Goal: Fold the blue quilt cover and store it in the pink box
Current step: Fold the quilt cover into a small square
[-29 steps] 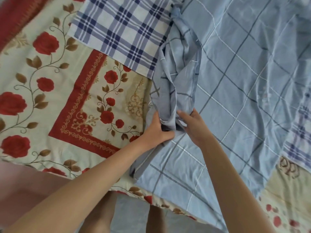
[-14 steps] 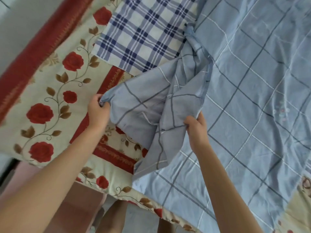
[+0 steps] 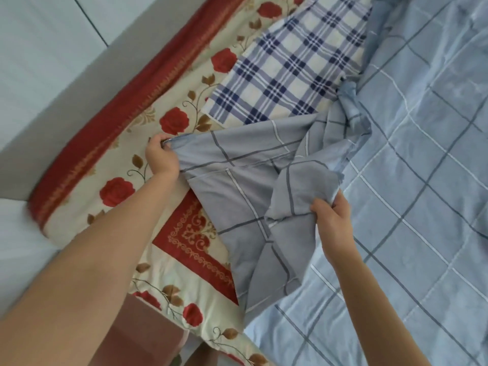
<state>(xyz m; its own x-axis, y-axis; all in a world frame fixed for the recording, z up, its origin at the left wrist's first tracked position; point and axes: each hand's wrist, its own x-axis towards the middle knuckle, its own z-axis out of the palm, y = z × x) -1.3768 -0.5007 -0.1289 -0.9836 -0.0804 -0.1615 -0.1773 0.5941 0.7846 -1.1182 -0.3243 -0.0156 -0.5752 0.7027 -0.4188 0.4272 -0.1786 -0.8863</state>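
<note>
Head: hands (image 3: 161, 157) (image 3: 333, 220) pinch creased, perhaps cotton quilt cover (image 3: 237, 196).

Bright, soft daylight spreads evenly across the scene. The blue quilt cover (image 3: 427, 165) looks pale and washed out toward 1 o'clock. Its lifted fold at centre is greyer, in faint shade. Focus is slightly soft; the bed (image 3: 52, 196) edge at 9 o'clock smears. Wide-angle distortion tilts lines near the borders.
</note>
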